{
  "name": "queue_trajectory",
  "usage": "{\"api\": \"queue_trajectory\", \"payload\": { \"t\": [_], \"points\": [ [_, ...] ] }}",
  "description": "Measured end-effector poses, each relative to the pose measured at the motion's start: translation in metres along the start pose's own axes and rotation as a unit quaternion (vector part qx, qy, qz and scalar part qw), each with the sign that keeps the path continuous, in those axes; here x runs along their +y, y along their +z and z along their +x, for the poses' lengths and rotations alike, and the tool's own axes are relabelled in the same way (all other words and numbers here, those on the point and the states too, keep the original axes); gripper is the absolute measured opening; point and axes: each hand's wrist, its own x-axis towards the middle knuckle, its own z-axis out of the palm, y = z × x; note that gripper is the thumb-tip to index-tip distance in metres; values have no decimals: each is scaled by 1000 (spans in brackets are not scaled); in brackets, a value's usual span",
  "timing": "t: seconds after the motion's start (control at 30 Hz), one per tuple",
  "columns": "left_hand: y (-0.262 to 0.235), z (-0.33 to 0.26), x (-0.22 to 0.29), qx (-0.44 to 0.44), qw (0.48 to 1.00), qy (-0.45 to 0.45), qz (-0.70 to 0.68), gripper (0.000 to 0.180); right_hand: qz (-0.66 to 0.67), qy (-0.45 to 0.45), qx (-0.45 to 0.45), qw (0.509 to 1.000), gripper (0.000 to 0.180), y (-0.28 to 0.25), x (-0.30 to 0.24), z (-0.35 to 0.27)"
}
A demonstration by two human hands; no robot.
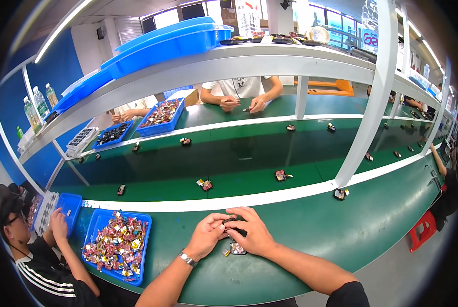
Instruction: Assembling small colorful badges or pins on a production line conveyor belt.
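My left hand [206, 237] and my right hand [253, 233] meet over the green bench [300, 235]. Their fingers close together on a small dark part [230, 220], mostly covered by the fingertips, so its exact kind is hidden. Just below the hands, a small electronic assembly [237, 248] with a reddish board and dark casing lies on the bench. A little yellow-and-white piece [226, 253] sits at its left side. Left of my left forearm stands a blue tray [148, 227] heaped with small reddish circuit boards [117, 240] bearing yellow and white pieces.
A white rail [270, 197] separates my bench from the dark green belt [249, 176], where several small assemblies [205, 184] lie scattered. A white post [368, 107] rises at right. One co-worker [39, 250] sits at left; another [241, 89] works opposite. An overhead shelf [270, 57] carries blue trays.
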Motion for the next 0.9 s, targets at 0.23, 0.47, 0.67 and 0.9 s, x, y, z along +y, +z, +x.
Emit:
{"api": "queue_trajectory", "payload": {
  "t": [0.23, 0.47, 0.67, 0.9],
  "points": [
    [-3, 0, 0, -34, 999, -1, -36, 24, -14, -19, 14, 1000, 19, -1, 0, -3],
    [-1, 3, -2, -15, 999, 29, -31, 23, 26, 1, -11, 1000, 25, 3, 2, -5],
    [-2, -1, -7, -4, 1000, 29, -6, 24, 14, -9, -34, 999, 28, -1, 3, -5],
    [0, 0, -3, -11, 999, 37, -39, 24, -25, -56, 28, 998, 21, -6, -7, -1]
  ]
}}
